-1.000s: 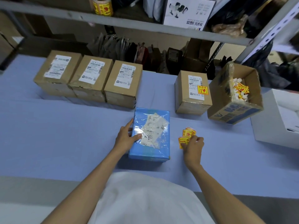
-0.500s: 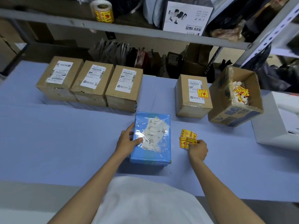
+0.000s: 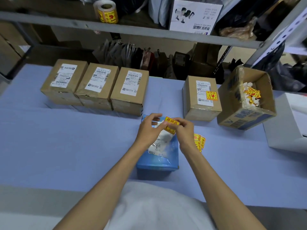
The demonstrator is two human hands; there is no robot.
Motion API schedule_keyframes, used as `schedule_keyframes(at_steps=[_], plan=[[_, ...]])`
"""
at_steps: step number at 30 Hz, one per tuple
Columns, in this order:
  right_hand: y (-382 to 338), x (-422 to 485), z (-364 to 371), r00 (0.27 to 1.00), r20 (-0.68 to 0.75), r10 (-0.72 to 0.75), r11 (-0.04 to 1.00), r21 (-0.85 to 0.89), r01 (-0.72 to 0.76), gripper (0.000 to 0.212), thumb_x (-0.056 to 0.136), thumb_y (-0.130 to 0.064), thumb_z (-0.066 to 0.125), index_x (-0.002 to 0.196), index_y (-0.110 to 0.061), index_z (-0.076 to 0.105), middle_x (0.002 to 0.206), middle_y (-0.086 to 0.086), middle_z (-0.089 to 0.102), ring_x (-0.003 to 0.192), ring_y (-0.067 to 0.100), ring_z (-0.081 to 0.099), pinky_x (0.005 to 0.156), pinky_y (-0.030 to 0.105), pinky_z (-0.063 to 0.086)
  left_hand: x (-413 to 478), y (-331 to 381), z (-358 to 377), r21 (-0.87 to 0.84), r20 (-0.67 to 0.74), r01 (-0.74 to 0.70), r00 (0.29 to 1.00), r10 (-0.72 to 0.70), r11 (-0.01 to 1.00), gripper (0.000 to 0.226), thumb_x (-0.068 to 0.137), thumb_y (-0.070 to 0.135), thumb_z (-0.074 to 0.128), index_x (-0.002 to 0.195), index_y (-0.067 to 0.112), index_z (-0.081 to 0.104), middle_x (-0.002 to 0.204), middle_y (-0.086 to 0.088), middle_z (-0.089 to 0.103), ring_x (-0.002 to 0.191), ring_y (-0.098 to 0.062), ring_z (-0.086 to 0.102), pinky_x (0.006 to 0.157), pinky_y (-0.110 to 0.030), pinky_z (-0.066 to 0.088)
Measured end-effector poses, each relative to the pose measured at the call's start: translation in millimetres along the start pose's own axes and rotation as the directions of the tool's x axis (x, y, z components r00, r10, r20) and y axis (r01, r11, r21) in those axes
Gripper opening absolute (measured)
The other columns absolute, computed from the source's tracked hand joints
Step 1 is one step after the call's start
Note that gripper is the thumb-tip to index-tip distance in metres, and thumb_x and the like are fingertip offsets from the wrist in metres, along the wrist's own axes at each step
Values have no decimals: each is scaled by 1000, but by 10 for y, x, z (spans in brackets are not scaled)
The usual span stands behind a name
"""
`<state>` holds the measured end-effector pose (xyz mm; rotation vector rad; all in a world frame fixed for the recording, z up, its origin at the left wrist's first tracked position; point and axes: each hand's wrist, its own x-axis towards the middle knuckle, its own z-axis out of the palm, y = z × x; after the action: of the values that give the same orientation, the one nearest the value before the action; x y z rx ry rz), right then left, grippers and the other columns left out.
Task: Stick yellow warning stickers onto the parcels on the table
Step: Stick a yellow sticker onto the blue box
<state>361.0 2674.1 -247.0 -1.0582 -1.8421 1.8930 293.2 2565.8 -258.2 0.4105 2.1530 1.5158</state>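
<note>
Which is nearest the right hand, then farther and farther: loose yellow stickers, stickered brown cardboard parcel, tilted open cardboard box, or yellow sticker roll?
1. Loose yellow stickers, just beside the right hand.
2. Stickered brown cardboard parcel, behind it.
3. Tilted open cardboard box, far right.
4. Yellow sticker roll, up on the shelf.

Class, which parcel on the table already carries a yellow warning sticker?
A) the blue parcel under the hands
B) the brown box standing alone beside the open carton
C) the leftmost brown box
B: a yellow warning sticker sits on the white label of the lone brown box.
</note>
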Motion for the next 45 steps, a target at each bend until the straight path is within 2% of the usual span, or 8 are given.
schedule_keyframes(at_steps=[2,5,13,19,23,29,33,45], plan=[[-85,6,71,997,73,5,1000,7,-5,26,76,11,62,66,-13,66,61,2,61,56,7,56,56,16,47,50,51,1,-19,7,7,1000,-7,1000,18,87,23,67,103,15,65,92,2,65,80,-9,60,62,-5,44],[-72,-19,140,996,89,-12,1000,14,11,14,77,9,65,75,-5,68,63,5,61,54,5,55,55,15,45,38,16,-13,-112,-83,50,995,-60,992,8,85,15,69,92,17,66,84,2,65,68,-6,60,61,-12,47],[127,-135,244,997,-8,73,989,129,-72,16,80,3,70,95,-1,63,79,9,70,68,15,66,62,21,52,-87,-108,-35,-431,-146,166,957,-250,887,6,88,11,66,86,15,70,84,-1,67,72,-10,61,61,-16,50],[106,-112,203,997,-42,57,986,158,-50,6,83,0,67,86,-5,70,76,6,70,71,17,63,63,25,53,-71,-126,-42,-412,-100,182,965,-243,893,8,87,12,65,82,16,68,86,-2,68,75,-16,66,66,-23,53],[128,-106,151,998,-14,61,985,160,-58,9,84,0,65,87,-5,72,81,11,71,74,22,64,75,36,54,-74,-107,-67,-378,-73,184,971,-227,907,10,87,9,65,79,16,65,80,-1,66,61,-9,65,62,-22,51],[142,-100,125,999,-24,41,990,139,-37,9,85,0,64,89,-5,70,78,6,69,68,14,61,66,22,52,-75,-121,-81,-297,-27,188,978,-205,936,12,86,8,63,78,17,63,80,-3,66,63,-11,66,59,-21,50],[152,-78,100,999,-37,34,984,174,-27,10,84,-1,67,92,-7,68,85,11,69,75,18,64,68,23,53,-72,-137,-89,-252,-4,182,982,-189,951,9,87,10,62,79,15,63,82,-3,66,66,-12,66,60,-22,51],[160,-34,14,998,-41,39,988,150,-33,22,81,4,68,102,-3,64,84,14,68,64,10,67,60,20,54,-63,-198,-106,-206,100,240,969,-224,949,16,87,6,62,75,14,66,68,-2,64,57,-7,61,58,-22,51]])
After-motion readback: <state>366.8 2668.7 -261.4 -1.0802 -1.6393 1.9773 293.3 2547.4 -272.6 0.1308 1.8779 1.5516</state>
